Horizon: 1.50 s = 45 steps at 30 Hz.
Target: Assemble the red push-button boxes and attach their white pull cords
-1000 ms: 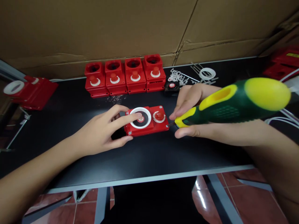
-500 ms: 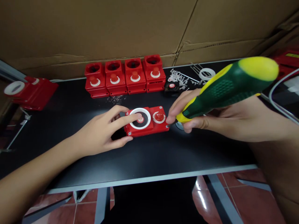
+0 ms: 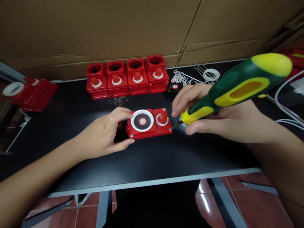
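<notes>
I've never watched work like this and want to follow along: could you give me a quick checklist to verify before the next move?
1. Left hand steadying the red unit: ok, it holds the unit's left end.
2. Screwdriver in hand: ok, the right hand grips it.
3. Tip at a corner: ok, it points at the unit's near right corner.
4. Tip fully seated in the screw there: cannot tell, too small to see.
5. Near left screw and far right screw in place: ok, both show.
6. Far left corner screw: cannot tell, the left hand blocks that corner.
</notes>
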Tool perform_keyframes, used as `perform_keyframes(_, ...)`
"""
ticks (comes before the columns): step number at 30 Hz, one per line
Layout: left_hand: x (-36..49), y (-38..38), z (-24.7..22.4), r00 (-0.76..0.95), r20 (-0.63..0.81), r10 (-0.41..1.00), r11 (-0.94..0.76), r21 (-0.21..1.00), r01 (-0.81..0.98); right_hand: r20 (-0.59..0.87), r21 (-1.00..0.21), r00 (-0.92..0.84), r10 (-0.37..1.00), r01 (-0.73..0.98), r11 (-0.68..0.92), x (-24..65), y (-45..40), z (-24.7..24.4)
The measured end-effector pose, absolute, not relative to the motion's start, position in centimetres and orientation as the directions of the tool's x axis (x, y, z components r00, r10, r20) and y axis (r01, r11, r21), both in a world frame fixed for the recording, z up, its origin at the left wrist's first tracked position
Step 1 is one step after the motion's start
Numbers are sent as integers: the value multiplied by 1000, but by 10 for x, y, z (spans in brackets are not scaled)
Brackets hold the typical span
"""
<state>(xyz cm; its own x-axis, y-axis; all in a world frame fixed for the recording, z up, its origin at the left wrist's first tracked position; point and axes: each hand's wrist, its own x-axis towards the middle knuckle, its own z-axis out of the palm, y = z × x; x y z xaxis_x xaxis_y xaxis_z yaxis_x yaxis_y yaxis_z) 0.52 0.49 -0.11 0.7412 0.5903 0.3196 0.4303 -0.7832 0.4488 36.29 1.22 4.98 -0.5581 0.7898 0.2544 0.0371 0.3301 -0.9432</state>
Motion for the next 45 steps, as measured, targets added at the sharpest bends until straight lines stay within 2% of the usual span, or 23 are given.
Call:
perform_keyframes(3,6,5,1,744,315,589,-784,448,431,181,-946,-683,707,75,314,368,12,63)
perform_keyframes(7,7,5,2,742,322,588,-781,464,418,124,-944,-721,682,127,305,373,14,71)
perform_keyframes(13,5,4,0,749,303,590,-781,449,434,258,-919,-639,725,69,387,374,14,54)
perform_keyframes(19,5,5,0,750,310,584,-786,448,426,264,-928,-521,812,90,360,365,10,46)
perform_keyframes(27,5,5,2,740,306,599,-773,461,435,309,-894,-610,730,76,441,368,12,60)
perform_keyframes(31,5,5,3,742,306,596,-776,459,433,225,-918,-660,717,104,384,377,10,67)
perform_keyframes(34,5,5,2,743,312,592,-780,452,433,210,-904,-696,686,129,408,381,11,68)
perform_keyframes(45,5,5,3,736,272,620,-751,477,457,342,-888,-474,811,119,444,365,7,54)
